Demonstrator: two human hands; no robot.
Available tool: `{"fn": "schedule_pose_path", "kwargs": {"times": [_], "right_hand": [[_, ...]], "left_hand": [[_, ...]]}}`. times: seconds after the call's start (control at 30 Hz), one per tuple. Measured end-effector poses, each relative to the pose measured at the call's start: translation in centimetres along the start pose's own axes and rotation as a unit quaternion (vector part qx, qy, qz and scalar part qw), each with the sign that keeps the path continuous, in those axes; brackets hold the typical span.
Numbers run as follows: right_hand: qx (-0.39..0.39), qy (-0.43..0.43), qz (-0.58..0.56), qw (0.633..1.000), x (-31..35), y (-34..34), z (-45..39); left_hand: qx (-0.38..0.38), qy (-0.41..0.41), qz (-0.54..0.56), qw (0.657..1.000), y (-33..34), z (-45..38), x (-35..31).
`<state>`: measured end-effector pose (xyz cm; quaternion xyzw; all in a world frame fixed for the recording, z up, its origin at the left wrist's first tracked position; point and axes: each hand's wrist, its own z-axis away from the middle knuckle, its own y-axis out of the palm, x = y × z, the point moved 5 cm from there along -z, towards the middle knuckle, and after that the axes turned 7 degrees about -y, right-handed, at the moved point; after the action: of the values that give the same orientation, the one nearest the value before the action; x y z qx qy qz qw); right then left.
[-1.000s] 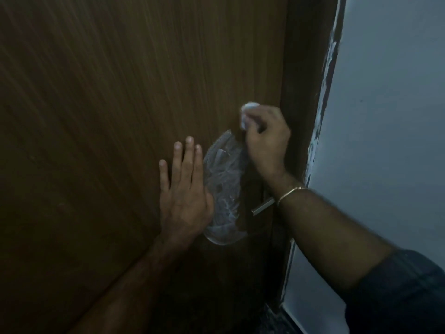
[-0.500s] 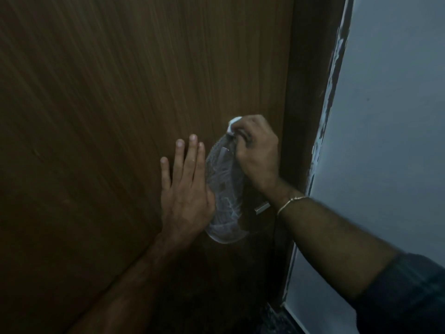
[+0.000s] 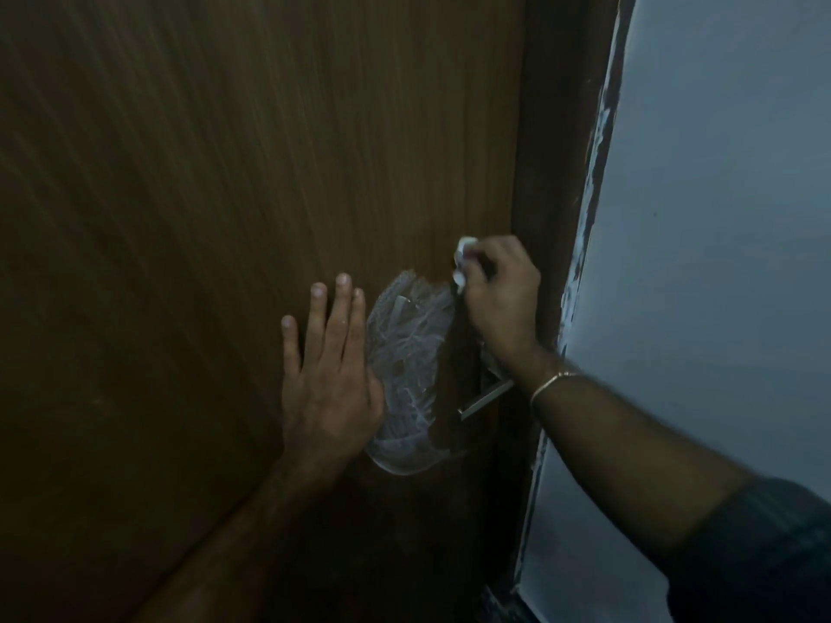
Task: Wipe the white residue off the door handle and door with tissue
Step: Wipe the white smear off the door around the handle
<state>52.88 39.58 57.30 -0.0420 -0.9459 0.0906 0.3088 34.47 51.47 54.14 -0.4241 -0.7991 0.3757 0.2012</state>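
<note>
Right now my right hand (image 3: pixel 499 299) has its fingers curled tight around a small wad of white tissue (image 3: pixel 462 258), which pokes out above and to the left of the knuckles. That wad is pressed against the brown wooden door (image 3: pixel 225 218), close to its right edge. Just below and to the left of the grip lies the patch of white residue (image 3: pixel 407 375), a smeared, streaky oval on the wood, running down from near the tissue toward the bottom of the handle plate. Beneath the same grip, under my wrist, the metal door handle (image 3: pixel 485 400) sticks out toward me, its pale end showing just left of my forearm. A thin gold bracelet (image 3: pixel 551 382) sits on that wrist, and a dark sleeve (image 3: pixel 764 555) covers the upper arm.

My left hand (image 3: pixel 328 370) lies flat on the door with fingers straight and slightly spread, holding nothing, its thumb side touching the left rim of the residue. To the right of the tissue grip stands the dark door frame (image 3: pixel 562 150), then a pale wall (image 3: pixel 719 263).
</note>
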Motion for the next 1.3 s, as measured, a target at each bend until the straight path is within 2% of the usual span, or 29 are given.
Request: {"fn": "schedule_pose_path", "kwargs": {"times": [0.1, 0.27, 0.33, 0.43, 0.53, 0.63, 0.7, 0.8, 0.9, 1.03, 1.1, 1.23, 1.3], "right_hand": [[-0.023, -0.041, -0.026, 0.999, 0.8, 0.1, -1.0], [0.063, 0.036, 0.015, 0.997, -2.6, 0.7, 5.4], [0.033, 0.038, 0.004, 0.999, -2.3, 0.5, 4.1], [-0.020, -0.004, -0.049, 0.999, 0.2, 0.4, 0.3], [-0.010, -0.019, -0.051, 0.998, 0.6, 0.7, 0.8], [0.047, 0.040, -0.020, 0.998, -1.6, 1.2, 5.2], [0.039, 0.072, -0.020, 0.996, -2.3, 1.2, 5.9], [-0.006, 0.029, -0.041, 0.999, -0.4, 0.9, 2.4], [-0.006, -0.027, -0.051, 0.998, 0.8, 0.9, 1.0], [0.061, 0.033, 0.008, 0.998, -1.5, 1.0, 5.5], [0.057, 0.048, 0.002, 0.997, -1.6, 1.0, 5.5], [0.000, -0.030, -0.042, 0.999, 1.9, 0.9, 1.0], [0.009, -0.050, -0.039, 0.998, 2.3, 1.1, 1.3]], "left_hand": [[-0.003, -0.001, 0.003, 1.000, 0.0, 0.1, -0.1], [-0.006, 0.002, 0.007, 1.000, -0.2, 0.1, 0.0], [-0.003, 0.001, 0.005, 1.000, -0.2, 0.1, 0.0], [0.000, 0.001, 0.004, 1.000, -0.2, 0.1, 0.0], [0.006, 0.002, 0.007, 1.000, -0.2, 0.1, 0.0], [0.007, 0.005, 0.009, 1.000, -0.3, 0.1, 0.3], [0.008, 0.006, 0.008, 1.000, -0.3, 0.2, 0.4], [0.016, 0.001, 0.011, 1.000, -0.4, 0.1, 0.2], [0.021, -0.002, 0.009, 1.000, -0.5, 0.1, -0.1], [0.020, -0.004, 0.003, 1.000, -0.7, 0.0, 0.0], [0.020, -0.006, 0.003, 1.000, -0.7, 0.0, -0.1], [0.023, -0.009, 0.005, 1.000, -0.7, 0.1, -0.2], [0.023, -0.009, 0.003, 1.000, -0.6, 0.0, -0.1]]}}
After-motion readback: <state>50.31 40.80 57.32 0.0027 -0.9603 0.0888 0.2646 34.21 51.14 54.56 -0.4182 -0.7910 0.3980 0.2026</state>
